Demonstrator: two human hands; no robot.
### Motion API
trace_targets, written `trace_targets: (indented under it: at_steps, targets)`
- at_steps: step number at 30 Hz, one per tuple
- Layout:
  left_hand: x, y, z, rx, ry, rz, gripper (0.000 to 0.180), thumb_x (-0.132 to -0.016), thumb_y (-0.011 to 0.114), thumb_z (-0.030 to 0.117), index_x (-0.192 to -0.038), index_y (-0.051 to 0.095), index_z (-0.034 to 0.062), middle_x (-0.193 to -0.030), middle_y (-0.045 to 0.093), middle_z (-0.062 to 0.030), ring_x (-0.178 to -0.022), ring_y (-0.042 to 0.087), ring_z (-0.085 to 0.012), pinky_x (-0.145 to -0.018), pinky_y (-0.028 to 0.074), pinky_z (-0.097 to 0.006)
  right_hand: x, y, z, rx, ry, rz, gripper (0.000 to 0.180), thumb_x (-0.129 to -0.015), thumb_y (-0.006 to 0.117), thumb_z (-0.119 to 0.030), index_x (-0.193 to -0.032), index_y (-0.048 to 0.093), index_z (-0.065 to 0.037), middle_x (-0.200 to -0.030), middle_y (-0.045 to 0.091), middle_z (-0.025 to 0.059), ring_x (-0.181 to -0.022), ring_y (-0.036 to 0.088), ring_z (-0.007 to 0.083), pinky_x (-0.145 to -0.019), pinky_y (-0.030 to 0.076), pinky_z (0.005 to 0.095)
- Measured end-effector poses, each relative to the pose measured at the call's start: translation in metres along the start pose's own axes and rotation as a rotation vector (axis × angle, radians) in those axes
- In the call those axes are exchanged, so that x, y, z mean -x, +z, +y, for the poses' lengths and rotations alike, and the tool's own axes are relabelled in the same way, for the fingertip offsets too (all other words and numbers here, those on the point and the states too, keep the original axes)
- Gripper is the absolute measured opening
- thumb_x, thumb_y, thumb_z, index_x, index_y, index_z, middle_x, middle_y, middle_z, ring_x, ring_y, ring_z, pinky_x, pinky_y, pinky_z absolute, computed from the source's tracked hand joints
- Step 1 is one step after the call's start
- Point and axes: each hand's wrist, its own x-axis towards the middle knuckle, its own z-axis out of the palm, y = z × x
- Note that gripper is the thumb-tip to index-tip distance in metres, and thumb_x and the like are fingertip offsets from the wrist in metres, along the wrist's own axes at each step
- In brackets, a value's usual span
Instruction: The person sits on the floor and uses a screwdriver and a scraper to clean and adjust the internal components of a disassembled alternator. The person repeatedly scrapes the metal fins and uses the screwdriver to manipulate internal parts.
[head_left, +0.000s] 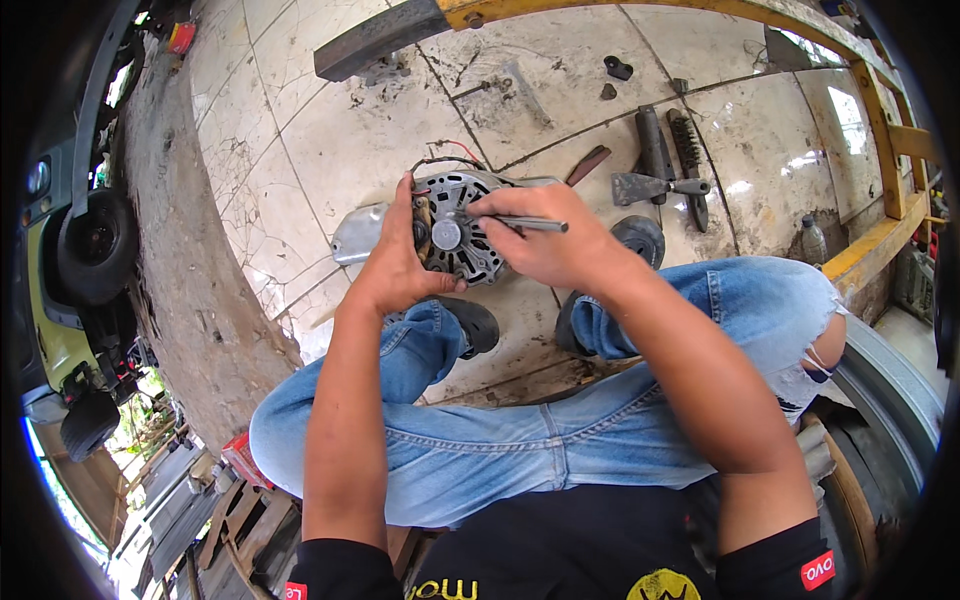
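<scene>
A round, slotted metal alternator [447, 236] stands on the tiled floor between my feet, its vented end facing up. My left hand [392, 260] grips its left side, the thumb lying along the lower edge. Pinched in my right hand [552, 245] is a slim silver rod-shaped tool [540, 223]. Its tip is over the alternator's face near the centre, but the fingers hide the exact contact. Dark and red wires [455, 153] come out at the alternator's far side. A flat silver metal piece [358, 234] lies just left of my left hand.
Right of the alternator lie a scraper [640, 187], a wire brush [688, 150], a dark cylinder [652, 150] and a brown-handled tool [588, 165]. A yellow metal frame [890, 240] borders the far and right sides. A vehicle wheel [97, 245] shows at left.
</scene>
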Motion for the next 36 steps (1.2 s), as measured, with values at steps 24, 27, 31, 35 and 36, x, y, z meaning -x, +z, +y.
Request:
trace_targets:
  at_steps: [24, 27, 31, 35, 36]
  targets:
    - [0.009, 0.006, 0.003, 0.085, -0.031, 0.011, 0.153, -0.047, 0.099, 0.012, -0.160, -0.004, -0.0004, -0.156, 0.034, -0.0225, -0.144, 0.036, -0.0339, -0.120, 0.029, -0.037, -0.060, -0.001, -0.029, 0.302, 0.101, -0.137, 0.030, -0.093, 0.063, -0.023, -0.090, 0.068, 0.007, -0.079, 0.066, 0.0300, -0.082, 0.066, 0.0475, -0.075, 0.052, 0.0518]
    - [0.008, 0.008, -0.001, 0.140, 0.043, 0.048, 0.152, -0.047, 0.099, 0.012, -0.160, -0.003, 0.0003, -0.155, 0.035, -0.0219, -0.143, 0.036, -0.0343, -0.120, 0.029, -0.037, -0.066, 0.004, -0.037, 0.390, 0.076, -0.074, 0.030, -0.093, 0.064, -0.022, -0.087, 0.066, 0.007, -0.077, 0.065, 0.0301, -0.080, 0.065, 0.0478, -0.074, 0.053, 0.0521]
    - [0.009, 0.010, -0.003, 0.146, 0.043, 0.068, 0.150, -0.049, 0.099, 0.013, -0.160, -0.001, -0.0001, -0.155, 0.035, -0.0222, -0.144, 0.034, -0.0356, -0.121, 0.027, -0.038, -0.071, 0.004, -0.054, 0.305, 0.190, -0.133, 0.030, -0.093, 0.063, -0.021, -0.086, 0.065, 0.008, -0.076, 0.065, 0.0305, -0.077, 0.065, 0.0480, -0.072, 0.053, 0.0520]
    - [0.008, 0.008, -0.002, 0.107, 0.021, 0.049, 0.149, -0.049, 0.099, 0.017, -0.159, 0.000, -0.0009, -0.156, 0.034, -0.0229, -0.146, 0.031, -0.0370, -0.123, 0.024, -0.040, -0.067, 0.012, -0.032, 0.404, 0.090, -0.115, 0.030, -0.093, 0.063, -0.021, -0.085, 0.065, 0.008, -0.074, 0.064, 0.0304, -0.076, 0.065, 0.0476, -0.071, 0.052, 0.0515]
    - [0.007, 0.005, -0.001, 0.106, 0.017, 0.044, 0.149, -0.049, 0.099, 0.018, -0.159, 0.000, -0.0010, -0.156, 0.033, -0.0231, -0.147, 0.030, -0.0373, -0.124, 0.022, -0.040, -0.070, 0.009, -0.036, 0.440, 0.070, -0.122, 0.029, -0.093, 0.063, -0.020, -0.085, 0.065, 0.008, -0.074, 0.064, 0.0303, -0.076, 0.065, 0.0475, -0.070, 0.052, 0.0515]
